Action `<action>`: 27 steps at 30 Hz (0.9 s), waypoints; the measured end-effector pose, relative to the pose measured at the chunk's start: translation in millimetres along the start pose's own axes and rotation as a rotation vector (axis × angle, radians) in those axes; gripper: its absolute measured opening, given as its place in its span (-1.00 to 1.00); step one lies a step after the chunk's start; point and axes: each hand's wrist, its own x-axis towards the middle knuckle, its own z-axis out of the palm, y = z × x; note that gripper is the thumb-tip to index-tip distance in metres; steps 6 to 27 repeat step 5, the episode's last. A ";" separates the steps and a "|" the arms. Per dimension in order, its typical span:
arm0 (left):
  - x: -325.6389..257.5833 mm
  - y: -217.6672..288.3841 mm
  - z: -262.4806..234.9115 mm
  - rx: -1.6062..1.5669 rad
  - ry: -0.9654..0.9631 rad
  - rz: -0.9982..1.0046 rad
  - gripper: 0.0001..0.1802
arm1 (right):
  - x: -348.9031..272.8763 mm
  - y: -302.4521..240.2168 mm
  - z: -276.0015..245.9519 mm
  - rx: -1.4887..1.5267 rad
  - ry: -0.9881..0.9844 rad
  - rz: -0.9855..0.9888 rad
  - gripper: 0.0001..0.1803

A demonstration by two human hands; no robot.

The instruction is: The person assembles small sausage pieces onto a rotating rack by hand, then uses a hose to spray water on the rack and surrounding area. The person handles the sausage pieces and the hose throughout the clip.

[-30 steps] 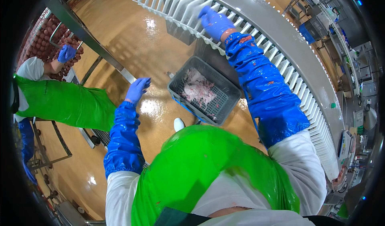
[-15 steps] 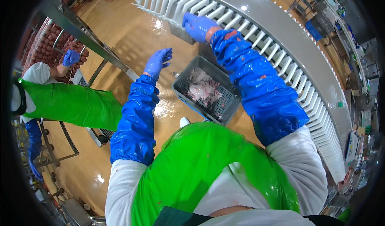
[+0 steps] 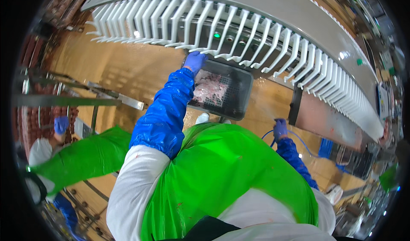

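Note:
My left hand (image 3: 195,63), in a blue-violet glove, is closed at the far left corner of a dark grey crate (image 3: 248,89). The lower ends of white curved prongs (image 3: 188,23) meet its fingers, and whether it grips the rim or a prong is unclear. Pale, pinkish scraps (image 3: 209,88) lie on the crate's perforated bottom. My right hand (image 3: 280,129), also gloved, is low at the right, beside a thin blue hose (image 3: 304,143). The hose passes at its fingers, which are too small and dark to read.
A steel machine (image 3: 256,1) carrying the row of prongs arcs across the far side. A sloping metal tray (image 3: 329,117) stands at the right. Left are a steel frame (image 3: 68,100), racks of reddish-brown links (image 3: 30,123) and a co-worker in a green apron (image 3: 81,157).
My view has turned rightward. My right hand has left the prongs and come down by the hose. My left hand has gone from open above the floor to closed at the crate's corner.

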 end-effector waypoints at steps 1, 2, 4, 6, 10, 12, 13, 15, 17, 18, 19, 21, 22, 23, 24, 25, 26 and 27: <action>12.4 -1.7 12.7 0.076 -0.029 0.000 -0.69 | -26.6 14.9 -16.4 0.094 0.060 0.167 -0.81; 16.4 0.6 28.1 0.200 -0.047 0.020 -0.66 | -55.5 24.2 -28.3 0.201 0.129 0.336 -0.77; 8.5 -0.7 45.3 0.481 -0.080 0.101 -0.61 | -99.4 59.7 -46.4 0.502 0.263 0.493 -0.75; 3.3 -2.2 47.8 0.648 -0.095 0.155 -0.58 | -118.9 75.4 -50.5 0.659 0.340 0.558 -0.74; 3.3 -2.2 47.8 0.648 -0.095 0.155 -0.58 | -118.9 75.4 -50.5 0.659 0.340 0.558 -0.74; 3.3 -2.2 47.8 0.648 -0.095 0.155 -0.58 | -118.9 75.4 -50.5 0.659 0.340 0.558 -0.74; 3.3 -2.2 47.8 0.648 -0.095 0.155 -0.58 | -118.9 75.4 -50.5 0.659 0.340 0.558 -0.74; 3.3 -2.2 47.8 0.648 -0.095 0.155 -0.58 | -118.9 75.4 -50.5 0.659 0.340 0.558 -0.74; 3.3 -2.2 47.8 0.648 -0.095 0.155 -0.58 | -118.9 75.4 -50.5 0.659 0.340 0.558 -0.74; 3.3 -2.2 47.8 0.648 -0.095 0.155 -0.58 | -118.9 75.4 -50.5 0.659 0.340 0.558 -0.74; 3.3 -2.2 47.8 0.648 -0.095 0.155 -0.58 | -118.9 75.4 -50.5 0.659 0.340 0.558 -0.74; 3.3 -2.2 47.8 0.648 -0.095 0.155 -0.58 | -118.9 75.4 -50.5 0.659 0.340 0.558 -0.74; 3.3 -2.2 47.8 0.648 -0.095 0.155 -0.58 | -118.9 75.4 -50.5 0.659 0.340 0.558 -0.74; 3.3 -2.2 47.8 0.648 -0.095 0.155 -0.58 | -118.9 75.4 -50.5 0.659 0.340 0.558 -0.74; 3.3 -2.2 47.8 0.648 -0.095 0.155 -0.58 | -118.9 75.4 -50.5 0.659 0.340 0.558 -0.74; 3.3 -2.2 47.8 0.648 -0.095 0.155 -0.58 | -118.9 75.4 -50.5 0.659 0.340 0.558 -0.74; 3.3 -2.2 47.8 0.648 -0.095 0.155 -0.58 | -118.9 75.4 -50.5 0.659 0.340 0.558 -0.74; 3.3 -2.2 47.8 0.648 -0.095 0.155 -0.58 | -118.9 75.4 -50.5 0.659 0.340 0.558 -0.74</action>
